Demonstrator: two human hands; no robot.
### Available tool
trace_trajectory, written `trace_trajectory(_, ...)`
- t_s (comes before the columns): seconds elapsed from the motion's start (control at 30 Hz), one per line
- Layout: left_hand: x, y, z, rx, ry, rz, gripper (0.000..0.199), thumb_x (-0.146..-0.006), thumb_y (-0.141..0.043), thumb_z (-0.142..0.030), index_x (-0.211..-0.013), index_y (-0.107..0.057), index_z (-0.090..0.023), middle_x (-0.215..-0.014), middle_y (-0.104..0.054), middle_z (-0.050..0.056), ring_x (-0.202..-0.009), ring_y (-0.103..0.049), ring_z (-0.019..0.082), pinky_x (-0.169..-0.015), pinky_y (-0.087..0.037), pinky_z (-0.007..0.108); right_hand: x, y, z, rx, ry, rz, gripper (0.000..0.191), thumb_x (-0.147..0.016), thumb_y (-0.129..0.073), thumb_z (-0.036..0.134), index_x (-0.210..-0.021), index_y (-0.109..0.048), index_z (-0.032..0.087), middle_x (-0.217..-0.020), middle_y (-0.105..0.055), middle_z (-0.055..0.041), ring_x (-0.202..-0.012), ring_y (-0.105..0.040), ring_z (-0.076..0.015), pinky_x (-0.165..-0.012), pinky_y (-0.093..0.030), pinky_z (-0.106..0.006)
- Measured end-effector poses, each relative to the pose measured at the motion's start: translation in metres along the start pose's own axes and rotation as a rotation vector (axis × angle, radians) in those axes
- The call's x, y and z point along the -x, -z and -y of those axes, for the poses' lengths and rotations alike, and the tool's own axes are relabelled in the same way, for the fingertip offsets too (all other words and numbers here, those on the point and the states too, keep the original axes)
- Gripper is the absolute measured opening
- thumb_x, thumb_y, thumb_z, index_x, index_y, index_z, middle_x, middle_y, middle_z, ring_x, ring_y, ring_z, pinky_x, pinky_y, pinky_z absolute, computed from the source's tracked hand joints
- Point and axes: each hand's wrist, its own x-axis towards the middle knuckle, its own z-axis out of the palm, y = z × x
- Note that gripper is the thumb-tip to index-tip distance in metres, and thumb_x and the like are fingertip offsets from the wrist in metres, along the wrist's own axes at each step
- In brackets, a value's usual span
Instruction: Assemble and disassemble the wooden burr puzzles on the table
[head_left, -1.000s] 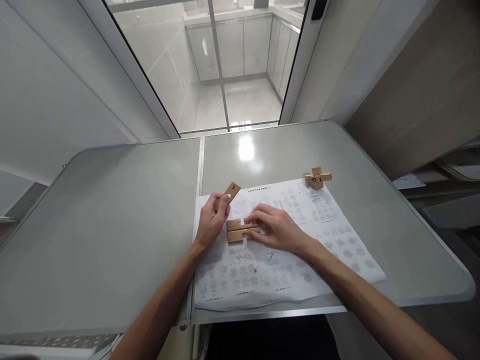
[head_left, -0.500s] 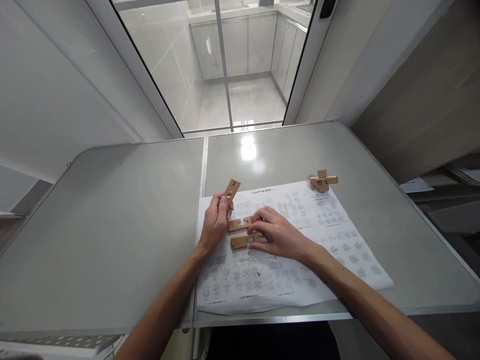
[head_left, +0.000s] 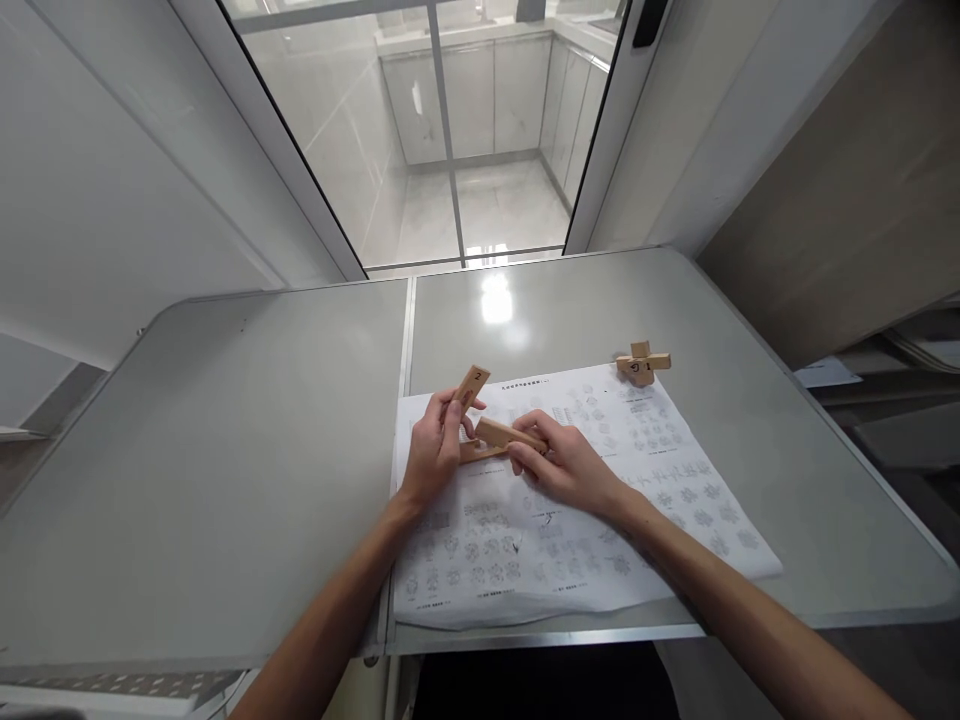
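Note:
My left hand (head_left: 433,446) is closed around a notched wooden puzzle piece marked "2" (head_left: 474,381), tilted upward. In my right hand (head_left: 564,456) I grip a second wooden puzzle piece (head_left: 496,432), its free end pointing left toward my left hand. Below that one, a third notched wooden piece (head_left: 484,453) lies on the printed sheet (head_left: 585,545), partly hidden by both hands and the held piece. At the sheet's far right corner stands a cross-shaped group of joined wooden pieces (head_left: 641,363) with dark markings.
The sheet, covered in small diagrams, lies on a grey folding table (head_left: 247,450) with a metal seam (head_left: 409,335) down its middle. Beyond the far edge is a framed glass door (head_left: 450,130). Shelves with papers (head_left: 832,372) stand to the right.
My right hand has lifted the nearer wooden piece off the sheet and brought it up over the other lying piece. The piece in my left hand has shifted slightly right.

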Motion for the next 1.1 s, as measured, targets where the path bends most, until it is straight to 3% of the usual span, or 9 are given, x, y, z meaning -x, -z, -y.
trace_trajectory(0.17,0.01,-0.007,-0.004,-0.064,-0.061,0.075,0.029,-0.114,-0.042,-0.042,-0.126,-0.06,-0.023,-0.109,-0.078,0.005,-0.079,-0.071,0.016,-0.081,-0.058,0.032,0.0,-0.002,0.0,0.003,0.012,-0.108,0.018,-0.11,-0.055,0.043,-0.11,-0.062,0.027,-0.07,-0.064,0.003,-0.059,-0.056,-0.0174,-0.06,-0.043,-0.03)
trace_trajectory(0.4,0.015,-0.009,-0.002,-0.135,-0.095,0.121,0.034,-0.115,-0.04,-0.035,-0.142,-0.056,-0.024,-0.093,-0.076,0.002,-0.084,-0.072,0.018,-0.085,-0.057,0.033,0.0,-0.003,0.001,0.024,-0.038,-0.225,0.02,-0.108,-0.058,0.044,-0.107,-0.065,0.026,-0.073,-0.065,0.0011,-0.06,-0.056,-0.0178,-0.059,-0.041,-0.031)
trace_trajectory(0.63,0.015,-0.008,0.0,-0.227,-0.173,0.149,0.041,-0.114,-0.04,-0.03,-0.153,-0.052,-0.024,-0.115,-0.077,0.008,-0.099,-0.074,0.02,-0.092,-0.059,0.034,-0.002,-0.003,0.002,0.069,-0.051,-0.248,0.024,-0.11,-0.055,0.044,-0.103,-0.067,0.025,-0.073,-0.065,0.0003,-0.061,-0.054,-0.0178,-0.059,-0.038,-0.032)
trace_trajectory(0.77,0.014,-0.008,-0.001,-0.246,-0.233,0.184,0.046,-0.115,-0.037,-0.027,-0.161,-0.046,-0.026,-0.119,-0.077,0.008,-0.096,-0.074,0.017,-0.092,-0.06,0.03,-0.002,-0.004,0.002,0.07,-0.07,-0.252,0.027,-0.11,-0.054,0.046,-0.102,-0.067,0.024,-0.072,-0.064,0.0006,-0.061,-0.053,-0.0174,-0.058,-0.037,-0.031)
trace_trajectory(0.93,0.014,-0.01,0.006,-0.324,-0.359,0.132,0.05,-0.116,-0.037,-0.023,-0.165,-0.042,-0.024,-0.124,-0.077,0.009,-0.095,-0.075,0.016,-0.091,-0.062,0.03,-0.002,-0.006,0.006,0.082,-0.096,-0.261,0.029,-0.111,-0.053,0.044,-0.102,-0.068,0.021,-0.071,-0.06,0.002,-0.061,-0.052,-0.0161,-0.059,-0.038,-0.03)
trace_trajectory(1.1,0.015,-0.014,0.02,-0.449,-0.529,0.063,0.055,-0.113,-0.044,-0.019,-0.168,-0.038,-0.025,-0.135,-0.074,0.013,-0.107,-0.077,0.021,-0.093,-0.065,0.036,-0.002,-0.006,0.008,0.075,-0.101,-0.26,0.028,-0.111,-0.052,0.043,-0.101,-0.066,0.021,-0.072,-0.06,0.0021,-0.061,-0.051,-0.0156,-0.06,-0.038,-0.03)
